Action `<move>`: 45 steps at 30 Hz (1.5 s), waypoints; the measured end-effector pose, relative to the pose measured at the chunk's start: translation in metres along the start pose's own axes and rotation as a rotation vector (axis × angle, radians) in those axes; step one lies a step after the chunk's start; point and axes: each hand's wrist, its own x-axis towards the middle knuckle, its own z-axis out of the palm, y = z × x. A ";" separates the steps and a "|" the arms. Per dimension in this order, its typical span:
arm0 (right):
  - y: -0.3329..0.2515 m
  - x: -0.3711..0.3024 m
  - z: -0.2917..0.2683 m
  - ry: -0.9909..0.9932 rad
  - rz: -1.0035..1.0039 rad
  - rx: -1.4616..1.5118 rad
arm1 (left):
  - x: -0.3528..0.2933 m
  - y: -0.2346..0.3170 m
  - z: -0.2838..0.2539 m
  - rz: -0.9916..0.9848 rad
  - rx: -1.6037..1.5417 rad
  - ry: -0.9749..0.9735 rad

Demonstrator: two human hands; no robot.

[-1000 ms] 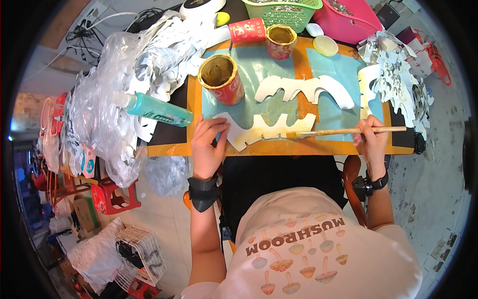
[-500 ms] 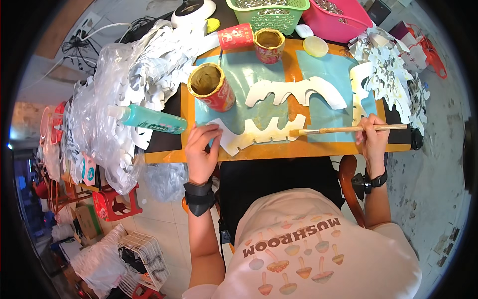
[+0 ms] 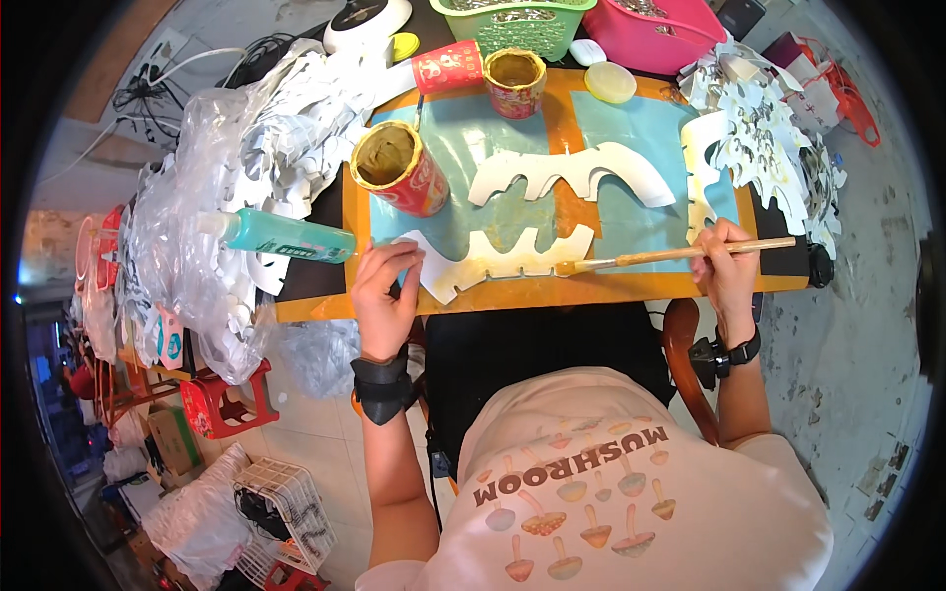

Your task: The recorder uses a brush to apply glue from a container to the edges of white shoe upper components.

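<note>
My left hand (image 3: 386, 295) pinches the left end of a white scalloped cut-out piece (image 3: 505, 261), which lies near the table's front edge. Yellowish smears show on its middle and right part. In my right hand (image 3: 727, 274) is a long wooden-handled brush (image 3: 645, 258), held near the rear of its handle. Its bristles touch the lower edge of the cut-out, toward the right end. Behind lie more white arched pieces (image 3: 631, 172), partly overlapping. A red tub (image 3: 419, 182) with a brownish-yellow, paste-like content stands behind my left hand.
A green bottle (image 3: 291, 236) lies left, beside heaped white cut-outs (image 3: 305, 128) and clear plastic. At the back are a smaller tub (image 3: 514, 98), a red cup (image 3: 446, 69), a round lid (image 3: 611, 84), and green (image 3: 512, 34) and pink (image 3: 655, 39) baskets. More cut-outs (image 3: 759, 158) pile up right.
The brush tip has slid slightly left along the cut-out's lower edge. My left hand keeps its place on the piece. The whole view has shifted a little.
</note>
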 end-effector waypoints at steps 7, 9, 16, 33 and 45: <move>-0.001 0.001 -0.008 -0.005 -0.041 -0.025 | 0.000 0.001 0.000 0.004 0.006 -0.003; -0.001 0.002 -0.014 0.027 -0.046 -0.025 | 0.000 0.000 0.000 0.007 0.010 -0.003; -0.029 0.026 -0.046 0.553 -0.126 0.256 | 0.000 0.001 -0.001 0.006 -0.006 0.001; -0.125 0.102 0.227 -0.590 -0.695 -0.660 | -0.004 -0.001 -0.001 -0.036 -0.012 0.095; -0.133 0.119 0.191 -0.451 -0.396 -0.237 | -0.006 -0.005 0.003 0.013 0.019 0.126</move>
